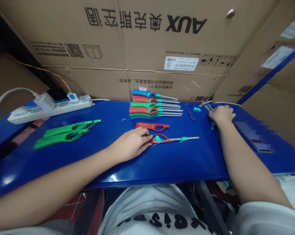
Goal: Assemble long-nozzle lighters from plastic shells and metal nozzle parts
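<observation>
My left hand [135,143] is closed on the handle end of an opened red lighter [159,138], which lies on the blue table. A teal trigger sits in its loop, and a metal tube with a teal piece around it points right. Just behind lies a loose red shell half [153,126]. At the right back, my right hand [222,115] reaches down among small metal and teal parts [208,107]; its fingers are curled, and their tips are hidden. A teal-ended part [213,125] lies close under that hand.
Several assembled lighters [145,109] are stacked at the back. Two green shell pieces [66,133] lie left, before a power strip [52,109]. A screwdriver [191,115] and teal trigger [197,109] lie near the parts. A phone [252,136] rests right; cardboard [137,42] stands behind.
</observation>
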Demonstrator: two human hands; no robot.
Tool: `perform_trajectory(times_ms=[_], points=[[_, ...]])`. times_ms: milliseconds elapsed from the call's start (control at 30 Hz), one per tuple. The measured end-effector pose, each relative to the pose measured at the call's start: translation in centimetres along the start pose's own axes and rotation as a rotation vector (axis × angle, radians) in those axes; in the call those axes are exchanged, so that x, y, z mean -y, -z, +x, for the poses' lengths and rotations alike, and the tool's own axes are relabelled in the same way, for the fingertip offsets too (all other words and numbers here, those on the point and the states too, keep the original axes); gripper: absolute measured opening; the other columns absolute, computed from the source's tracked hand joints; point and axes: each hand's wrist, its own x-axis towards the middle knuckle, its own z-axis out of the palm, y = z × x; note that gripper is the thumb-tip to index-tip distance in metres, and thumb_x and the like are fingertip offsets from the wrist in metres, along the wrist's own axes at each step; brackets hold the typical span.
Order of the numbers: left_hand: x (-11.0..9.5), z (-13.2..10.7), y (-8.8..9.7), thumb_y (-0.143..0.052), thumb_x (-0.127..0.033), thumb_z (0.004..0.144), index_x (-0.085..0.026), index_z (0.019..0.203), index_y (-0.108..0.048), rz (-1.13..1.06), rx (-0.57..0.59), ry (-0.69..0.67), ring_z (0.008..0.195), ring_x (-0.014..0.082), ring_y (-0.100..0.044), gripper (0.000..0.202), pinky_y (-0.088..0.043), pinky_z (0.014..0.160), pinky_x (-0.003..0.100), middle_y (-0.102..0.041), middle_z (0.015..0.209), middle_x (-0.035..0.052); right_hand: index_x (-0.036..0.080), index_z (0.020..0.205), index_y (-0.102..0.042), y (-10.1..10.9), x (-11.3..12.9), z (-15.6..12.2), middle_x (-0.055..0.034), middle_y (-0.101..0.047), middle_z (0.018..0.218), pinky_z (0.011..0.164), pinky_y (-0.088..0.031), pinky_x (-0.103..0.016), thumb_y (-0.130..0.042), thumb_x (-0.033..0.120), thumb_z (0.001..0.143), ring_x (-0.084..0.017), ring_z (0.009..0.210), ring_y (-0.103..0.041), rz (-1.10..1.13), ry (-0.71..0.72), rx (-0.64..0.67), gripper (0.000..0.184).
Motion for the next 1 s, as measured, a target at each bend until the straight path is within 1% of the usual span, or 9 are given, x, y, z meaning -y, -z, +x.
perform_trajectory(times_ms=[200, 367, 500, 533, 567, 667, 800, 900, 1000], points=[[0.0, 0.0, 0.1, -0.048, -0.030, 0.102, -0.016, 0.118, -0.071, -0.071, -0.003, -0.022, 0.100, 0.0224, -0.066, 0.031, -0.056, 0.088, 0.035, -0.067, 0.110, 0.0104, 0.013, 0.101, -0.069, -0.6, 0.0, -0.3, -0.0302, -0.050, 0.132, 0.094, -0.030, -0.057, -0.061, 0.039, 0.087, -0.043, 0.121, -0.039, 0.042, 0.005, -0.031, 0.031], [-0.1, 0.0, 0.1, -0.049, -0.028, 0.102, -0.016, 0.120, -0.071, -0.107, -0.012, -0.025, 0.101, 0.0230, -0.067, 0.031, -0.056, 0.088, 0.035, -0.068, 0.111, 0.0107, 0.015, 0.079, -0.066, -0.2, 0.3, -0.5, -0.0267, -0.055, 0.128, 0.098, -0.030, -0.060, -0.063, 0.030, 0.084, -0.041, 0.122, -0.043, 0.106, -0.028, -0.083, 0.016], [-0.2, 0.0, 0.0, -0.049, -0.029, 0.102, -0.015, 0.125, -0.070, -0.175, -0.116, 0.008, 0.106, 0.0244, -0.067, 0.034, -0.056, 0.093, 0.038, -0.070, 0.114, 0.0113, 0.017, 0.072, -0.063, 1.6, 1.8, -1.0, -0.0210, -0.061, 0.119, 0.097, -0.036, -0.059, -0.062, 0.026, 0.083, -0.039, 0.118, -0.050, 0.234, -0.025, -0.190, 0.014], [-0.2, 0.1, 0.0, -0.048, -0.029, 0.102, -0.015, 0.127, -0.069, -0.198, -0.157, 0.025, 0.109, 0.0249, -0.066, 0.035, -0.056, 0.095, 0.039, -0.070, 0.118, 0.0114, 0.018, 0.073, -0.063, 2.1, 2.5, -1.5, -0.0185, -0.064, 0.112, 0.095, -0.040, -0.055, -0.061, 0.028, 0.084, -0.036, 0.112, -0.055, 0.309, 0.022, -0.200, 0.015], [-0.3, 0.1, 0.0, -0.049, -0.030, 0.102, -0.016, 0.129, -0.068, -0.228, -0.202, 0.043, 0.112, 0.0250, -0.065, 0.036, -0.055, 0.097, 0.039, -0.070, 0.121, 0.0114, 0.017, 0.075, -0.064, 2.5, 3.3, -2.1, -0.0179, -0.067, 0.102, 0.094, -0.043, -0.053, -0.063, 0.028, 0.084, -0.034, 0.106, -0.059, 0.518, 0.131, -0.194, 0.014], [-0.4, 0.3, -0.2, -0.054, -0.033, 0.101, -0.017, 0.130, -0.068, -0.376, -0.342, 0.105, 0.116, 0.0232, -0.066, 0.037, -0.054, 0.102, 0.037, -0.069, 0.126, 0.0105, 0.018, 0.084, -0.067, 2.9, 6.4, -5.3, -0.0093, -0.070, 0.088, 0.082, -0.051, -0.040, -0.064, 0.036, 0.086, -0.024, 0.085, -0.065, 0.684, 0.283, -0.115, 0.018], [-0.3, 0.9, -0.7, -0.061, -0.038, 0.097, -0.018, 0.129, -0.068, -0.655, -0.454, 0.236, 0.113, 0.0215, -0.068, 0.039, -0.055, 0.100, 0.033, -0.071, 0.125, 0.0091, 0.020, 0.089, -0.068, 2.4, 10.2, -12.3, -0.0063, -0.071, 0.090, 0.078, -0.053, -0.036, -0.068, 0.046, 0.086, -0.021, 0.081, -0.065, 1.002, 0.649, 0.201, 0.026], [-0.3, 1.3, -1.2, -0.065, -0.039, 0.095, -0.017, 0.118, -0.074, -0.865, -0.493, 0.280, 0.114, 0.0229, -0.069, 0.033, -0.056, 0.099, 0.034, -0.074, 0.118, 0.0087, 0.020, 0.090, -0.066, 2.2, 11.6, -16.8, -0.0048, -0.069, 0.091, 0.083, -0.052, -0.035, -0.066, 0.039, 0.091, -0.019, 0.086, -0.065, 1.034, 0.937, 0.318, 0.019], [-0.4, 1.5, -1.6, -0.069, -0.039, 0.091, -0.017, 0.095, -0.078, -0.977, -0.529, 0.261, 0.116, 0.0249, -0.068, 0.024, -0.055, 0.101, 0.035, -0.076, 0.108, 0.0086, 0.020, 0.091, -0.065, 2.1, 11.7, -18.9, -0.0058, -0.068, 0.094, 0.082, -0.051, -0.033, -0.065, 0.031, 0.093, -0.020, 0.091, -0.063, 0.962, 1.114, 0.323, 0.011]])
